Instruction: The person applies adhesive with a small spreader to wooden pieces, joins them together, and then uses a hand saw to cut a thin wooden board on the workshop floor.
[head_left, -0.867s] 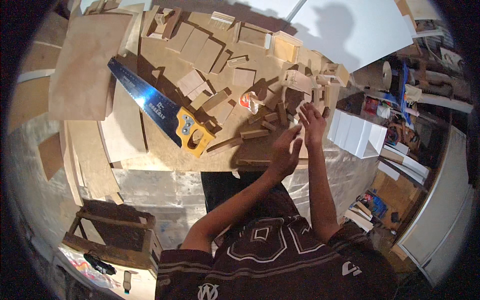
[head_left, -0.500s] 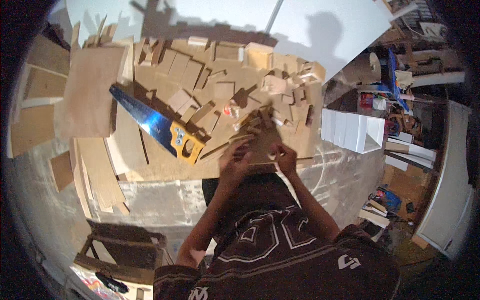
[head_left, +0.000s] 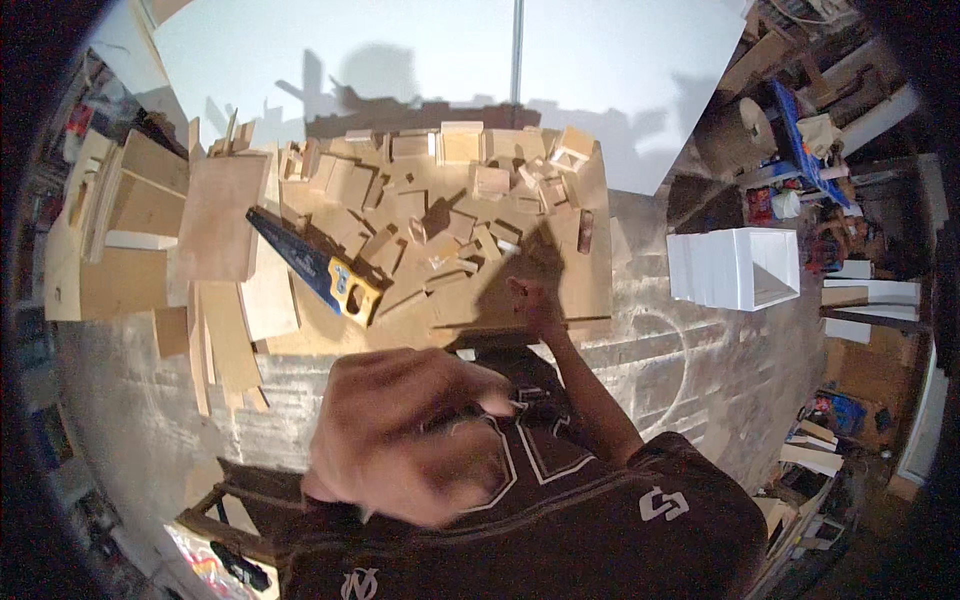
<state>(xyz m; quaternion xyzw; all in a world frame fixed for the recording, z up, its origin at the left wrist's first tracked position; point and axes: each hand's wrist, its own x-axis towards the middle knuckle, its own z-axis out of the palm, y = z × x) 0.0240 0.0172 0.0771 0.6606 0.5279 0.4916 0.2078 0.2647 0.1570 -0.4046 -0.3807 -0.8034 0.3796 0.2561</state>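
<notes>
My left hand [head_left: 405, 435] is raised close to the camera in front of my shirt, large and blurred. Its fingers look bent, but motion smears them, and I cannot see anything held. My right hand [head_left: 535, 300] is low over the near edge of the wooden tabletop [head_left: 400, 335], right of the middle. Its fingers are curled together; anything between them is too small to make out. Many small wood blocks and offcuts [head_left: 410, 205] lie scattered beyond it. A handsaw [head_left: 315, 267] with a yellow handle rests on the table to the left.
Brown boards [head_left: 225, 220] and long wood strips [head_left: 230, 340] stick out at the left. A white box-like unit [head_left: 735, 268] stands right of the table. A pale panel [head_left: 430, 60] rises behind it. A wooden stool [head_left: 225, 510] sits at lower left.
My left hand has come up from the tabletop toward the camera. My right hand has stayed near the table's front edge, moving slightly left in view. The whole view has shifted.
</notes>
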